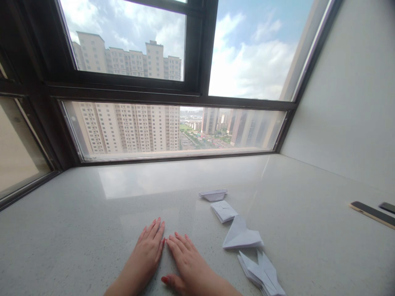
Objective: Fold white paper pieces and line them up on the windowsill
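My left hand (145,251) lies flat on the speckled white sill (77,230), its fingers stretched forward and nothing in it. Close beside it, my right hand (188,263) also rests palm down, fingers out, the thumb apart. To the right of my hands, several folded white paper pieces form a slanting row. Farthest away is a small boat-like paper (213,195). Nearer come a square folded packet (224,211) and a pointed paper shape (242,234) touching it. Nearest is a many-pointed folded paper (262,273), cut off by the bottom edge of the view.
At the right edge lie a dark, flat phone-like object (373,213) with a light rim and a smaller dark object (387,207). A dark-framed window (173,98) bounds the sill at the back, and a white wall (348,102) rises on the right.
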The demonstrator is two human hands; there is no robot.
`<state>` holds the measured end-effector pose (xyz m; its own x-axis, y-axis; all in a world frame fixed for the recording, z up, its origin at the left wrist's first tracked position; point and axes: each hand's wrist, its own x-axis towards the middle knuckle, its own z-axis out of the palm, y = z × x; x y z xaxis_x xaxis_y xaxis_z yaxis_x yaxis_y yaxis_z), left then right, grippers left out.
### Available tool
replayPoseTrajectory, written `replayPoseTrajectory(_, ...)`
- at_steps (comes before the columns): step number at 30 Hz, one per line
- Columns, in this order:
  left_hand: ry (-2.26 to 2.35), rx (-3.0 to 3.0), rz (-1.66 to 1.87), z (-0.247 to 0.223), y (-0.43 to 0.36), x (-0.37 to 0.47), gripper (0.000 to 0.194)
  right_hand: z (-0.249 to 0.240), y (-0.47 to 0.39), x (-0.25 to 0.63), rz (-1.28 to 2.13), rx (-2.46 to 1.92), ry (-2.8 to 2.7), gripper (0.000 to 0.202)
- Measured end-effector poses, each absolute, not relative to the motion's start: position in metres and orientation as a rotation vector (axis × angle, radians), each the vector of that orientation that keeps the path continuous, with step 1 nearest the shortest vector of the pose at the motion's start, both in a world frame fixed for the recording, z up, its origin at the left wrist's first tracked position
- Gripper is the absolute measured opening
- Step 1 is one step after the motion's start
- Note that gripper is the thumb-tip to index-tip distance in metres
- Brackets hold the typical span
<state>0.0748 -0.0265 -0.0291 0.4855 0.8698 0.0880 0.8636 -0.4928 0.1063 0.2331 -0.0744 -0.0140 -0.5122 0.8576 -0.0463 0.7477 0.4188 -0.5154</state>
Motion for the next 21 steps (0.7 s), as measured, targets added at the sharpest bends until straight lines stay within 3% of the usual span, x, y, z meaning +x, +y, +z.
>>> replayPoseTrajectory(21, 1.550, 2.699, 0.280, -0.0357, -0.0245, 0.0726, 0.046, -0.0160, -0.0754, 0.2330, 0.668, -1.416, -2.431, 0.070)
